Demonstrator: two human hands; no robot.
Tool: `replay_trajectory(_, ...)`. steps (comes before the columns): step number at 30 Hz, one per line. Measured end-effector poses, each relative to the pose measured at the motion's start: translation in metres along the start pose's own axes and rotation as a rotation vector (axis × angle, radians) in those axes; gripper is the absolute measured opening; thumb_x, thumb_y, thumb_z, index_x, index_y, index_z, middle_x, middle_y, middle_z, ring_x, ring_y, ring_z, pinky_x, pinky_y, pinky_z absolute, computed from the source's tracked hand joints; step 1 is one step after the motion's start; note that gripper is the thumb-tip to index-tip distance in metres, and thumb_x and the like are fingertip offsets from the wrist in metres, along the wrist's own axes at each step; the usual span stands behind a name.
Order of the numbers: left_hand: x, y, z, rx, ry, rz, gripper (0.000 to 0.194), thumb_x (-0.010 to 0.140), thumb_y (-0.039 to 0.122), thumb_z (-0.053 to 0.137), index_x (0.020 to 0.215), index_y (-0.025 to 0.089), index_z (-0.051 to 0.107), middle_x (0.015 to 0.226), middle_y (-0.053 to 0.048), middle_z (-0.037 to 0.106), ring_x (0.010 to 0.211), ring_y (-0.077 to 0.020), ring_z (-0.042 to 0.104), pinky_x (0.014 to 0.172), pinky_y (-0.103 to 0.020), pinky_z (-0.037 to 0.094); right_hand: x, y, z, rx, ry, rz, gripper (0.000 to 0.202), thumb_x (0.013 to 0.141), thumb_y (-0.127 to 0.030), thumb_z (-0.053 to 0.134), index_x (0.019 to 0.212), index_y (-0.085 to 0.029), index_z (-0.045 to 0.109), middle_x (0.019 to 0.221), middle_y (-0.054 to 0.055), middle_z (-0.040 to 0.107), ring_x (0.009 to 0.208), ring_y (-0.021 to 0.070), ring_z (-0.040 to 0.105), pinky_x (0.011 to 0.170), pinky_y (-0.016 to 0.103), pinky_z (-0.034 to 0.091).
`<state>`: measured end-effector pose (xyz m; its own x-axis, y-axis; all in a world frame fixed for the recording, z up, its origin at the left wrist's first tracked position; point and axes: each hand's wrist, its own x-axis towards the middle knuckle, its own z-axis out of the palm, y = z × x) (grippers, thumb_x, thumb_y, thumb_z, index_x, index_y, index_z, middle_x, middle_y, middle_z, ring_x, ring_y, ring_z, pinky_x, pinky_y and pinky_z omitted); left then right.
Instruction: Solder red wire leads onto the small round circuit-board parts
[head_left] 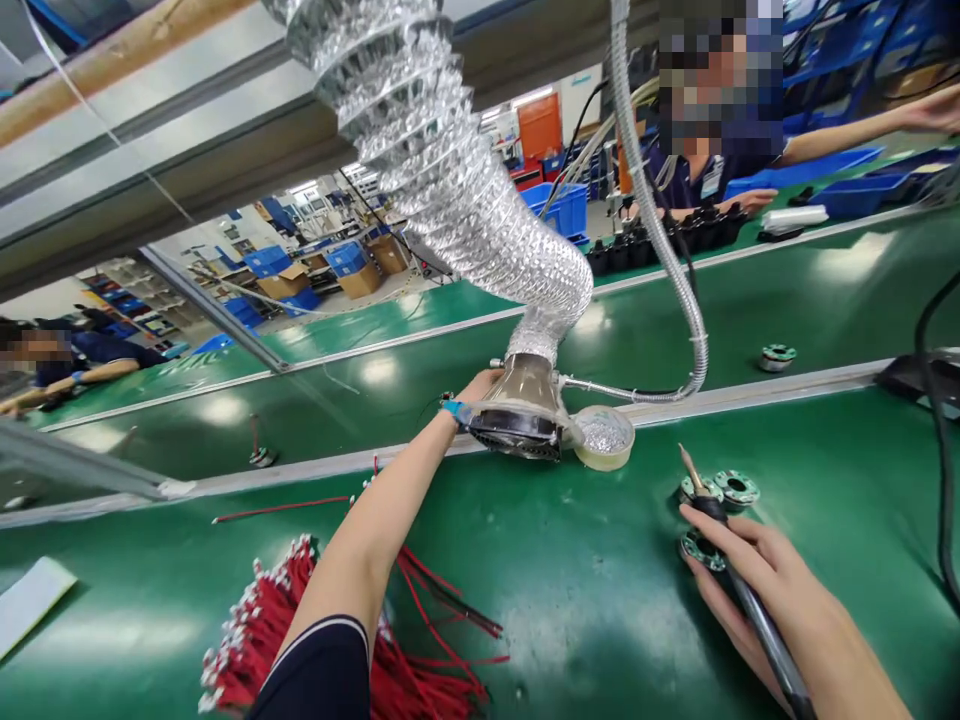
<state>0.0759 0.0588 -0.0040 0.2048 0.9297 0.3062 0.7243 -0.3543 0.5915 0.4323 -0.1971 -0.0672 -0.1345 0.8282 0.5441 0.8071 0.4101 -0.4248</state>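
Note:
My right hand (780,590) grips a soldering iron (750,605), its tip pointing up and away from me. The fingertips of that hand reach a small round part with a green circuit board (703,550); two similar round parts (737,488) lie just beyond. My left arm stretches forward over the bench, and my left hand (482,385) is behind the fume hood (525,400), its fingers mostly hidden. Beside the hood sits a round pale tub (604,440) with silvery contents. Under my left arm lies a bundle of red wires (277,630) with white connectors.
A foil duct (480,190) drops from overhead to the hood, and a flexible metal conduit (697,330) hangs beside it. Behind a metal rail runs a green belt (382,375) carrying single round parts (778,357). A co-worker (697,170) sits across; another person (90,355) is far left.

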Motion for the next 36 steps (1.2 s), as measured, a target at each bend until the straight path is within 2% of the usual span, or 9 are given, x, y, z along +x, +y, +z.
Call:
replay_trajectory(4, -0.026, -0.013, -0.048, 0.070, -0.063, -0.196, 0.034, 0.073, 0.034, 0.084, 0.093, 0.007, 0.078, 0.085, -0.009, 0.078, 0.077, -0.0208, 0.068, 0.075, -0.031, 0.054, 0.000, -0.008, -0.009, 0.062, -0.038, -0.054, 0.047, 0.106, -0.043, 0.047, 0.149, -0.027, 0.057, 0.117, 0.011, 0.064, 0.083, 0.0161, 0.070, 0.067, 0.025, 0.055)
replay_trajectory(8, -0.098, 0.001, -0.084, 0.137, -0.052, -0.303, 0.033, 0.074, 0.034, 0.082, 0.094, 0.009, 0.078, 0.077, -0.006, 0.072, 0.073, -0.0201, 0.064, 0.075, -0.032, 0.051, -0.004, -0.010, -0.009, 0.087, -0.070, -0.078, 0.047, 0.107, -0.043, 0.048, 0.151, -0.028, 0.055, 0.119, 0.010, 0.063, 0.084, 0.0160, 0.069, 0.070, 0.028, 0.054)
replay_trajectory(14, -0.234, 0.090, -0.015, 0.040, -0.198, -0.241, 0.033, 0.076, 0.040, 0.087, 0.100, 0.018, 0.080, 0.092, -0.003, 0.074, 0.077, -0.0162, 0.065, 0.075, -0.027, 0.053, -0.008, -0.017, -0.007, 0.052, -0.023, -0.093, 0.048, 0.106, -0.040, 0.052, 0.152, -0.026, 0.055, 0.120, 0.012, 0.062, 0.087, 0.0202, 0.067, 0.077, 0.034, 0.053)
replay_trajectory(17, -0.265, 0.126, 0.018, -0.075, -0.293, -0.117, 0.059, 0.078, 0.051, 0.088, 0.124, 0.018, 0.074, 0.106, -0.007, 0.074, 0.081, -0.0168, 0.068, 0.080, -0.028, 0.056, -0.016, -0.031, -0.009, 0.068, 0.000, -0.127, 0.049, 0.106, -0.040, 0.054, 0.153, -0.026, 0.054, 0.122, 0.012, 0.061, 0.088, 0.0204, 0.068, 0.078, 0.034, 0.054)
replay_trajectory(19, -0.268, 0.132, 0.012, -0.054, -0.360, -0.050, 0.076, 0.081, 0.058, 0.084, 0.144, 0.022, 0.062, 0.115, -0.007, 0.074, 0.080, -0.0155, 0.070, 0.082, -0.028, 0.058, -0.026, -0.043, -0.010, 0.102, 0.004, -0.137, 0.050, 0.106, -0.039, 0.055, 0.154, -0.027, 0.053, 0.123, 0.011, 0.061, 0.091, 0.0200, 0.069, 0.079, 0.034, 0.055)
replay_trajectory(23, -0.252, 0.087, -0.063, 0.466, -0.174, -0.245, 0.036, 0.105, 0.042, 0.060, 0.136, 0.026, 0.067, 0.131, -0.008, 0.069, 0.114, -0.0200, 0.069, 0.105, -0.033, 0.054, -0.053, -0.061, -0.001, 0.167, -0.013, -0.135, 0.054, 0.106, -0.042, 0.057, 0.157, -0.030, 0.048, 0.126, 0.010, 0.059, 0.096, 0.0194, 0.070, 0.079, 0.031, 0.057)
replay_trajectory(25, -0.248, 0.048, -0.112, 0.590, -0.088, -0.394, 0.032, 0.108, 0.030, 0.053, 0.129, 0.013, 0.068, 0.133, -0.019, 0.065, 0.123, -0.0278, 0.065, 0.109, -0.045, 0.052, -0.063, -0.067, 0.008, 0.185, -0.030, -0.135, 0.055, 0.106, -0.044, 0.057, 0.158, -0.030, 0.047, 0.127, 0.010, 0.059, 0.095, 0.0188, 0.071, 0.079, 0.030, 0.058)
replay_trajectory(28, -0.257, -0.005, -0.166, 0.690, -0.085, -0.548, 0.036, 0.103, 0.035, 0.064, 0.131, 0.014, 0.065, 0.133, -0.015, 0.065, 0.117, -0.0269, 0.067, 0.100, -0.048, 0.058, -0.067, -0.078, 0.018, 0.200, -0.052, -0.149, 0.052, 0.106, -0.042, 0.056, 0.157, -0.031, 0.047, 0.126, 0.009, 0.059, 0.093, 0.0176, 0.071, 0.076, 0.028, 0.058)
replay_trajectory(36, -0.289, -0.055, -0.179, 0.722, 0.004, -0.556, 0.040, 0.102, 0.038, 0.067, 0.134, 0.016, 0.063, 0.133, -0.012, 0.065, 0.114, -0.0251, 0.068, 0.096, -0.047, 0.061, -0.054, -0.099, 0.023, 0.284, -0.077, -0.192, 0.044, 0.107, -0.030, 0.053, 0.150, -0.027, 0.053, 0.117, 0.007, 0.060, 0.078, 0.0116, 0.068, 0.071, 0.025, 0.055)
